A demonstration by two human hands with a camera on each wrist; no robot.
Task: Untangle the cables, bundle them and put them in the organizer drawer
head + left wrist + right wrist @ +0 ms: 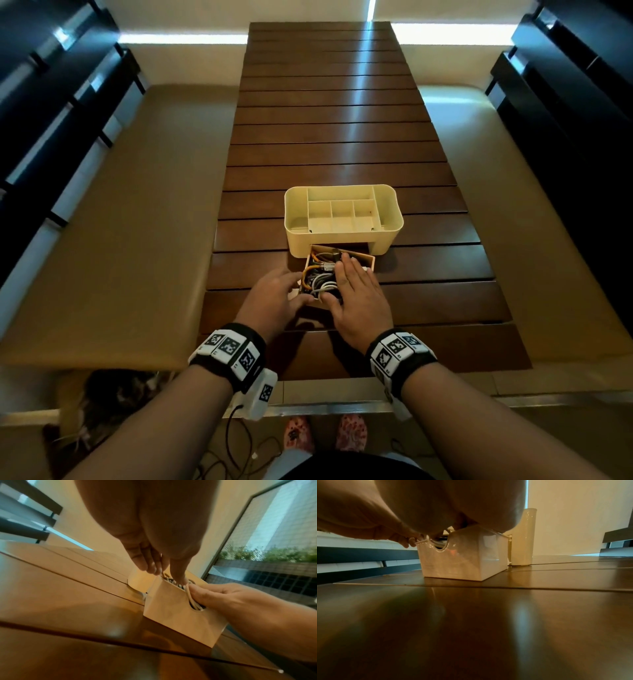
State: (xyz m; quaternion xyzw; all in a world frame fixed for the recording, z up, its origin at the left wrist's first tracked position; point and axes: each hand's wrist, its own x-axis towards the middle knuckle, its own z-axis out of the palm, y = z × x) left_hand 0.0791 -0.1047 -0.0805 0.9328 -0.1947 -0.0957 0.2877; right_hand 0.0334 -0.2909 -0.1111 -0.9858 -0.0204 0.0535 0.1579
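Observation:
The cream organizer (342, 241) stands on the slatted table, its drawer (369, 262) pulled out toward me. Grey, white and orange cables (320, 279) fill the drawer. My right hand (356, 291) lies flat on top of them, fingers straight. Its thumb (197, 592) presses a white cable (190, 597) at the notch in the drawer front (180, 615). My left hand (274, 294) touches the drawer's left front corner, with its fingertips (150, 569) at the rim. In the right wrist view the palm (436, 507) covers the drawer (462, 558), with the organizer (522, 536) behind.
The dark wooden table (342, 120) stretches far beyond the organizer. Tan cushioned benches (120, 222) run along both sides, with dark slatted backs. Loose cords (239, 455) lie on the floor by my feet.

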